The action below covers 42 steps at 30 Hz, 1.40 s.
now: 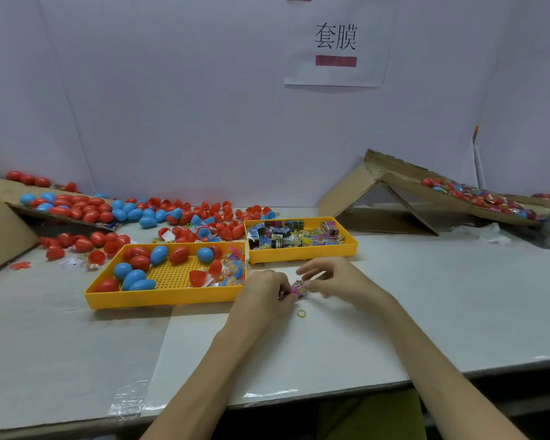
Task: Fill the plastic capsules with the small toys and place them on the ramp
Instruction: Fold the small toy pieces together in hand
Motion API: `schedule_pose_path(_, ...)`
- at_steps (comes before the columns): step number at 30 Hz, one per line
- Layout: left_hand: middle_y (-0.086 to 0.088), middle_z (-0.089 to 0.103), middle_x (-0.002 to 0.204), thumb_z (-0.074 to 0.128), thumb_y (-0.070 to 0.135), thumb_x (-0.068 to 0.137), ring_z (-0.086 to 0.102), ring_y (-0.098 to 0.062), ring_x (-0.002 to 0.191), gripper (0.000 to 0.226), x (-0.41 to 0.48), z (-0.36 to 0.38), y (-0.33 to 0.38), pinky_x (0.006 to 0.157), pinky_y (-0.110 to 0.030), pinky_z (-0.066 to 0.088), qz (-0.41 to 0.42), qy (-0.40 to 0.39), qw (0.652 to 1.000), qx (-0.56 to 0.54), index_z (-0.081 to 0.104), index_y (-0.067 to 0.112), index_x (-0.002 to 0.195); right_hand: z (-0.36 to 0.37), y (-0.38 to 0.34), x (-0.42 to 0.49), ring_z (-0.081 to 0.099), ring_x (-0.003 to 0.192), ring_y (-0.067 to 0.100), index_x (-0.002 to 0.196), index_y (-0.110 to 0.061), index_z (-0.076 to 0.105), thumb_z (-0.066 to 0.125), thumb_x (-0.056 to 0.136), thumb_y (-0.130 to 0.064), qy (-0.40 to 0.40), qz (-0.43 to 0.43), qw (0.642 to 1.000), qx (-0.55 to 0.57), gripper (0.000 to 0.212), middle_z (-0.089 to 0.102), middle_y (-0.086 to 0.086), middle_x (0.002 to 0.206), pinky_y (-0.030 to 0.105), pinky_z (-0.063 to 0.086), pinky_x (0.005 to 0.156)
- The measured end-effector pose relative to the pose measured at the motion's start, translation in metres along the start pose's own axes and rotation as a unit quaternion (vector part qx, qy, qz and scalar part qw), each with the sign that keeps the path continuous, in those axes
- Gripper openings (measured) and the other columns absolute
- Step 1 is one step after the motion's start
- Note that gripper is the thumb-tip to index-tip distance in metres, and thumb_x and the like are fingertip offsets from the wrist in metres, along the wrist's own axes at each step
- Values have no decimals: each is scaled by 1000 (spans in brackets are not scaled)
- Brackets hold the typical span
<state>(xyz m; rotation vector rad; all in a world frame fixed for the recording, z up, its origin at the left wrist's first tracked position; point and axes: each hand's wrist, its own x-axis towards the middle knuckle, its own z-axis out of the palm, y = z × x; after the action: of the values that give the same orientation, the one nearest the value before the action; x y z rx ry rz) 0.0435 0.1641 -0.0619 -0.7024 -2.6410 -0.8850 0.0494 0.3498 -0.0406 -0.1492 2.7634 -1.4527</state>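
Just at 6 o'clock of the toy tray (302,255), left hand (267,292) grips a small toy (299,288), right hand (332,277) pinches its other end (lying roughly 9-to-3). Capsules (134,278) sit at 10 o'clock, nearer the left.

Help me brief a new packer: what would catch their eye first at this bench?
The spill of red and blue capsules across the back left stands out first, then the two yellow trays nearer. At centre the left hand grips a pink toy packet, the right hand meeting it; the cardboard ramp rises at right.
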Motion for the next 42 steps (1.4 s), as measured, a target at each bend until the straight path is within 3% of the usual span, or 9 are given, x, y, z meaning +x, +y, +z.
schedule_pose_path(6,-5,72,93,73,21,87,61,-18,87,13,-1,-5,3,79,-31,51,-13,-16,1000,-20,77,13,97,11,9,-3,64,68,0,73,-31,75,78,80,-17,99,-23,994,-35,16,73,-9,73,15,48,61)
schedule_pose_path(10,-7,72,90,75,19,85,63,-21,86,14,-3,-7,6,79,-35,52,-18,-15,999,-35,77,10,95,14,8,-3,61,64,-1,64,-32,73,76,78,-11,100,-71,991,-61,26,71,-12,67,12,45,59)
schedule_pose_path(18,-7,70,83,74,14,85,59,-19,77,7,-3,-7,6,69,-28,48,-15,-7,999,-36,76,7,87,17,10,-2,63,75,2,88,-26,78,73,86,-17,92,-94,990,-47,11,72,-14,80,13,45,66)
schedule_pose_path(21,-7,68,79,71,12,85,53,-16,72,8,-3,-7,6,64,-24,41,-9,-8,1000,-21,75,5,85,20,12,1,55,102,4,107,-29,75,66,93,-35,91,-75,985,-126,17,64,-14,106,27,41,90)
schedule_pose_path(23,-9,69,79,70,13,86,52,-16,72,10,-3,-7,7,63,-24,39,-10,-10,1000,-18,75,4,83,22,13,1,45,116,9,107,-31,74,65,93,-41,75,-75,976,-190,20,58,-12,116,36,33,103)
schedule_pose_path(25,-8,69,80,70,15,86,53,-16,73,11,-2,-8,6,64,-24,40,-12,-18,1000,-15,75,6,84,21,13,0,44,119,11,105,-28,74,69,90,-38,62,-93,980,-166,19,58,-9,118,39,32,108)
schedule_pose_path(32,-10,72,83,73,17,86,51,-15,71,12,-2,-11,3,60,-20,33,-2,-35,999,-19,78,6,87,23,11,-3,39,125,11,110,-24,67,66,94,-34,25,-98,978,-182,20,54,-9,125,39,25,111)
schedule_pose_path(36,-11,72,81,74,18,85,56,-17,71,13,-1,-11,3,61,-22,39,3,-37,999,-20,78,6,86,24,7,-7,30,135,12,122,-27,62,55,100,-32,0,-102,967,-234,24,43,-11,145,37,19,110)
schedule_pose_path(42,-11,73,84,73,17,85,62,-24,80,13,-4,-10,5,71,-31,47,14,-38,999,-8,77,5,86,27,0,-8,34,133,17,122,-17,59,54,100,-23,-19,-124,958,-257,23,46,-5,143,39,27,111)
